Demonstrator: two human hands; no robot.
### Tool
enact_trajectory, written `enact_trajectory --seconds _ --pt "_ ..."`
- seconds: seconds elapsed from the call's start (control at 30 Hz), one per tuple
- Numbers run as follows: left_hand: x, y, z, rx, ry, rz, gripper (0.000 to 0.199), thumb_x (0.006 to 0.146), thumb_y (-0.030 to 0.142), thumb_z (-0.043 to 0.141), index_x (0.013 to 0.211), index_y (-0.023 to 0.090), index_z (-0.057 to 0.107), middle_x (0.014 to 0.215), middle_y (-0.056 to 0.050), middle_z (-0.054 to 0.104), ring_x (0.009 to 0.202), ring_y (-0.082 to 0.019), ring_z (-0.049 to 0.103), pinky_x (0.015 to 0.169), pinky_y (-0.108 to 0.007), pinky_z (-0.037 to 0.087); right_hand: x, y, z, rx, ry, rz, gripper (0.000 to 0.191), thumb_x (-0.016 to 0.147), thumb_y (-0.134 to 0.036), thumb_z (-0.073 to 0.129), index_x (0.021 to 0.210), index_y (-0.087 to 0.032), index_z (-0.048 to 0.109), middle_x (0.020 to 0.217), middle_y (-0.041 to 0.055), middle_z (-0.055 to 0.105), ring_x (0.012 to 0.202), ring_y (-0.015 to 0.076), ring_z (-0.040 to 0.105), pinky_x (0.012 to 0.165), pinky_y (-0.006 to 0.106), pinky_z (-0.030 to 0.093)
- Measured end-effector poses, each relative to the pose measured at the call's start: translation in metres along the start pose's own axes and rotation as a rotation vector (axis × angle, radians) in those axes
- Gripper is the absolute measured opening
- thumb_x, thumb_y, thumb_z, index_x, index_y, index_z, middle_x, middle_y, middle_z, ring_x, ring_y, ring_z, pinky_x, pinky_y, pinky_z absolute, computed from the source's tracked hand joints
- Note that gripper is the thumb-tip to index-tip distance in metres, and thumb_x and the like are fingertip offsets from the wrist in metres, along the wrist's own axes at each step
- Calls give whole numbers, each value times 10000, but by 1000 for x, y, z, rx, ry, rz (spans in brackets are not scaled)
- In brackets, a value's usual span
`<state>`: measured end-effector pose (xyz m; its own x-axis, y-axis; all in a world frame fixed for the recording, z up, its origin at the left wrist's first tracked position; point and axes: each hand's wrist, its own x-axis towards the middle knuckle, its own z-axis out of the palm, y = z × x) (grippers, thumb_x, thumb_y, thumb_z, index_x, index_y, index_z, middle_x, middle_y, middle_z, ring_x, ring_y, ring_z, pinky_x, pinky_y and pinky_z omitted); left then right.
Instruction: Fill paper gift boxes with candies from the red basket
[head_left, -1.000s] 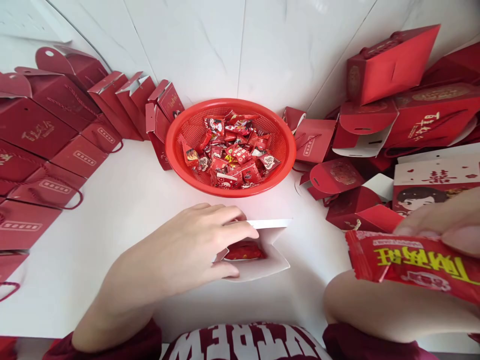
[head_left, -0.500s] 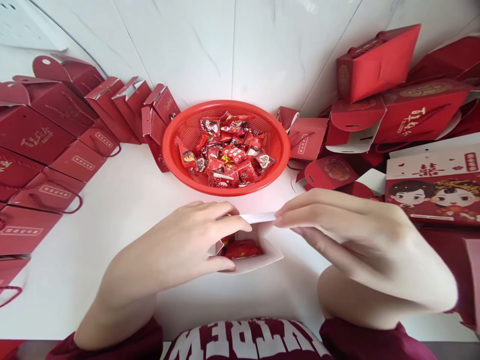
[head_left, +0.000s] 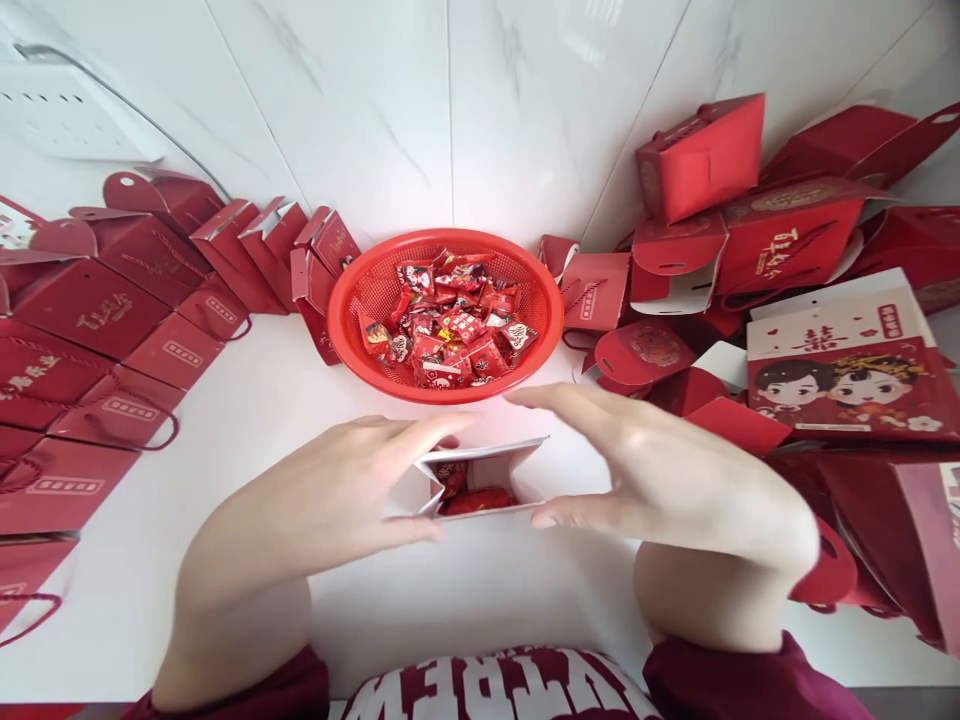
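Note:
A small paper gift bag (head_left: 529, 468) stands upright on the table before me, its white-lined mouth facing up. Inside it lie red-wrapped candies (head_left: 480, 499). My left hand (head_left: 352, 490) wraps round the bag's left side, thumb along the near edge and fingers behind the far wall; the folded side gusset shows beside the palm. My right hand (head_left: 645, 470) is spread at the right side, its thumb by the near edge and its fingers reaching past the far edge. Just beyond the bag sits a red plastic basket (head_left: 446, 392) holding many wrapped candies (head_left: 457, 325).
Red gift boxes with cord handles (head_left: 112, 310) stand in rows at the left. More red boxes (head_left: 795, 245) are piled loosely at the right, with a box showing two cartoon faces (head_left: 832, 385). A tiled wall (head_left: 510, 120) rises behind the basket.
My right hand has let go of the bag's far edge and opened its fingers. The bag's mouth has narrowed and its right side has flattened. My view has shifted slightly.

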<state>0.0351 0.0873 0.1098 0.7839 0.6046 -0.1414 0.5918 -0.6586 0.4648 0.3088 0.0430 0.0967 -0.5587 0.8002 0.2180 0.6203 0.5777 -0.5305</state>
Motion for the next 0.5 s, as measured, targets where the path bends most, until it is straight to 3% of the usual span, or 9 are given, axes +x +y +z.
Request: enact_trajectory --seconds 0.07,0.17,0.23,0.37,0.5 --pt "2 -3 3 20 -12 -70 622 868 386 629 1444 385 396 1289 32 651 1057 -222 671 862 -284 509 2 0 8 -7 -113 47 684 815 -440 733 1409 -238 460 1292 102 638 1107 299 643 835 375 546" --pt "10 -8 7 19 14 -49 433 904 290 552 1331 359 553 1219 59 688 1003 -179 683 836 -240 496 9 -2 17 0 -246 144 349 920 -262 596 1266 -223 613 1116 77 724 949 249 695 765 325 525" --pt "17 -12 9 6 56 -9 332 916 254 518 1208 330 656 1168 56 709 993 -166 676 845 -230 483 14 -4 21 10 -230 179 315 949 -156 491 1204 -225 663 1049 62 744 882 216 700 740 297 506" --pt "26 -15 14 -66 107 16 293 937 262 467 1089 261 718 1021 -1 742 902 -180 673 807 -252 477 17 -4 22 34 -97 157 420 955 -78 402 1215 -269 671 1087 28 741 874 187 690 736 277 483" --pt "31 -13 25 -115 32 14 281 925 334 483 901 203 731 762 -21 715 673 -176 630 659 -256 448 13 -4 22 74 -84 118 302 990 -204 446 1129 -251 709 992 19 754 745 166 662 701 269 468"
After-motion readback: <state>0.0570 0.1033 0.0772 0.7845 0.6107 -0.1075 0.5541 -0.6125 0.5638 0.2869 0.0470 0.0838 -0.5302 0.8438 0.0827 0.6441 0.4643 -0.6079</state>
